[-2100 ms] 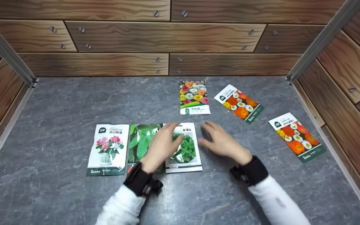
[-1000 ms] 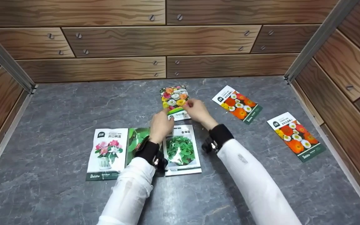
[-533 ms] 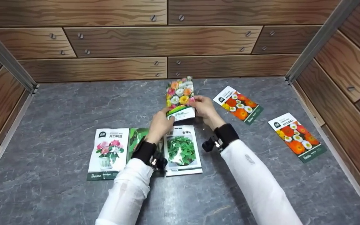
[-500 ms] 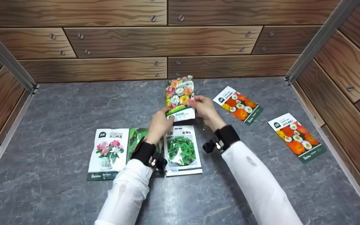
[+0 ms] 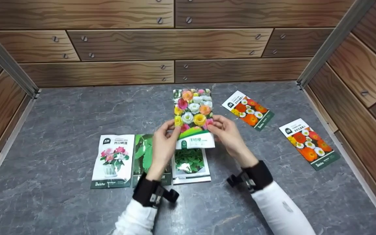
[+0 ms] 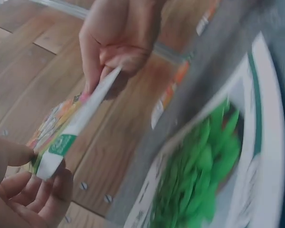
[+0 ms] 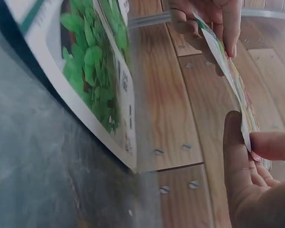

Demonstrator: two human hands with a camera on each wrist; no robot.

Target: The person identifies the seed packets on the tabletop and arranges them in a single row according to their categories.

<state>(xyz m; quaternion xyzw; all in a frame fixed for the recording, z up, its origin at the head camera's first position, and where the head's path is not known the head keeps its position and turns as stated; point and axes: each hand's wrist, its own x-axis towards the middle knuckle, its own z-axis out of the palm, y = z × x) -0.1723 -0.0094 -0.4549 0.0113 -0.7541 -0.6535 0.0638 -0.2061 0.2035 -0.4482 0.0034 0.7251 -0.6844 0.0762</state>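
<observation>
A seed packet (image 5: 193, 112) printed with many-coloured flowers is held up off the table between both hands. My left hand (image 5: 165, 143) pinches its left edge, thumb in front and fingers behind. On the right edge, my right hand (image 5: 228, 135) pinches it the same way. Both wrist views show the packet edge-on, clear of the table. Below it lies a packet with a green leafy plant (image 5: 191, 163), its top part hidden by the held one. To its left are a fern-leaf packet (image 5: 143, 156), partly behind my left hand, and a white packet with pink flowers (image 5: 112, 160).
Two orange-flower seed packets, one nearer the back (image 5: 248, 110) and one further right (image 5: 309, 143), lie tilted on the grey marbled table (image 5: 60, 130). Wood-patterned walls (image 5: 175, 45) enclose the back and sides.
Both hands moved from above the leafy packet to the multicoloured packet at the back, took hold of its edges, lifted it and brought it nearer, over the top of the leafy packet.
</observation>
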